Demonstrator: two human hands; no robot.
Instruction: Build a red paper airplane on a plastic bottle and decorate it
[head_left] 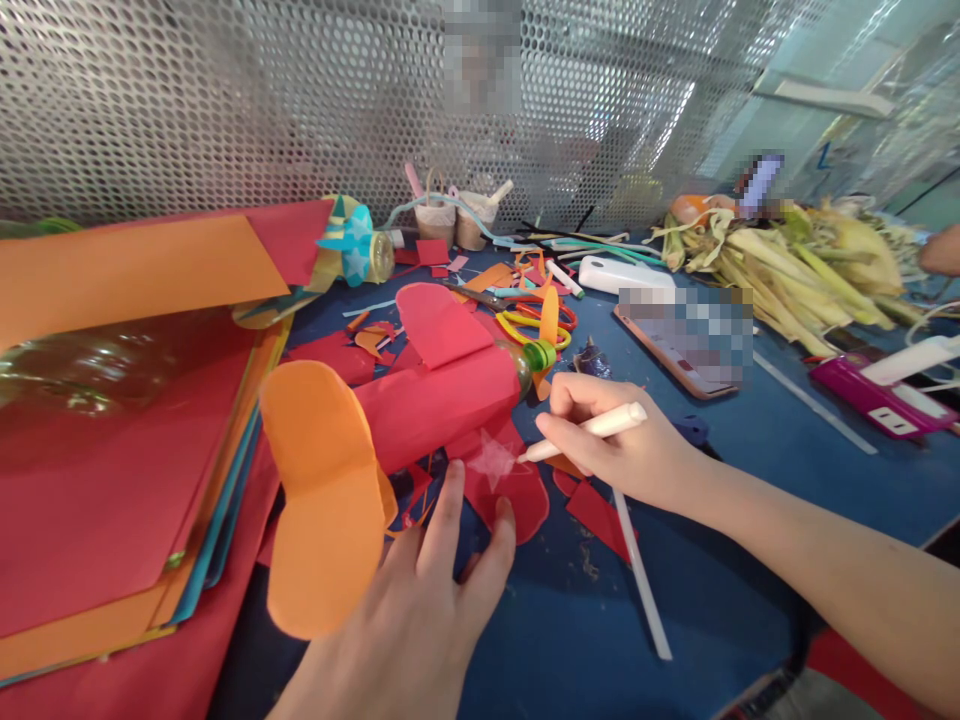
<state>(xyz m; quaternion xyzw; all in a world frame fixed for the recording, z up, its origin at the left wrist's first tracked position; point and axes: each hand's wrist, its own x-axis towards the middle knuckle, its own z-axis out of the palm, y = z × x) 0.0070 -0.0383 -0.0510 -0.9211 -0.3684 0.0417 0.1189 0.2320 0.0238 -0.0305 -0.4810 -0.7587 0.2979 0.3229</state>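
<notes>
A bottle wrapped in red paper (442, 395) lies on its side, its green cap (540, 354) pointing right. Rounded red paper wings stick out from it, and an orange paper tail (322, 500) stands at its left end. On the near red wing (529, 505) is a pale star (493, 460). My right hand (611, 430) pinches a white marker (592, 432), its tip on the wing beside the star. My left hand (427, 590) lies with fingers spread, the fingertips at the wing's near and left edges.
Scissors with yellow and red handles (532, 326) lie among paper scraps behind the bottle. Stacked coloured paper (112, 480) fills the left side. A phone (679, 350), a white glue stick (641, 580), a purple power strip (877, 395) and corn husks (802, 260) are to the right.
</notes>
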